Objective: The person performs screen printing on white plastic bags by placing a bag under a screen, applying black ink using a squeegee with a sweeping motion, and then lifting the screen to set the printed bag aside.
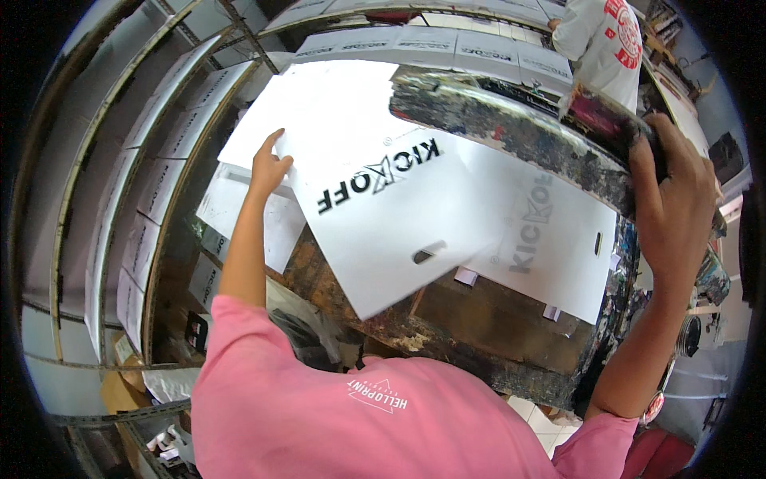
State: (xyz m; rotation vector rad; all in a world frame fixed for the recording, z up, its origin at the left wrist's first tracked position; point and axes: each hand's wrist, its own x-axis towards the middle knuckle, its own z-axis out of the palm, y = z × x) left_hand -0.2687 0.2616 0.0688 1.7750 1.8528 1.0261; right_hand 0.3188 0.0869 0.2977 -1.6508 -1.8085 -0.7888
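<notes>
My left hand (270, 169) grips the left edge of a white sheet with black lettering and a slot handle (383, 231), held tilted above the stained print table (479, 327). My right hand (674, 191) holds the right end of an ink-smeared screen frame (511, 128), raised over the table. Beneath the frame lies a second white sheet with grey lettering (558, 255), flat on the table. My pink shirt fills the lower part of the view.
Metal drying racks (152, 168) holding several white sheets curve along the left and back. Another person in a white shirt with red print (602, 40) stands at the top right. Cans (686, 335) sit at the right of the table.
</notes>
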